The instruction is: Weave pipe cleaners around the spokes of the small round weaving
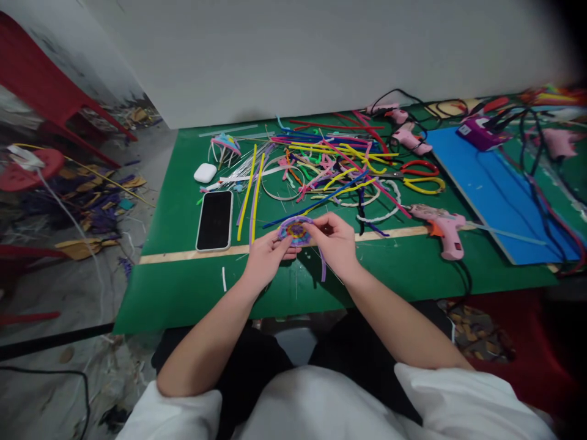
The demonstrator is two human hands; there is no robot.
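Between my two hands, just above the green table point(192, 287), is a small round disc of coiled pipe cleaners point(297, 231), purple at the rim with blue and orange rings inside. My left hand point(268, 256) grips its left edge, thumb on top and fingers beneath. On the right edge, my right hand point(337, 241) pinches the rim with thumb and fingers. A loose purple pipe-cleaner end point(323, 269) hangs below the right hand. Beyond the disc lies a tangled heap of coloured pipe cleaners point(325, 162).
A phone point(214, 220) and a white earbud case point(205, 173) lie at left. To the right are scissors point(424, 178), a pink glue gun point(443, 227) with a cord, a blue board point(486, 201) and a purple power block point(483, 131). A small pipe-cleaner umbrella shape point(224, 146) stands behind.
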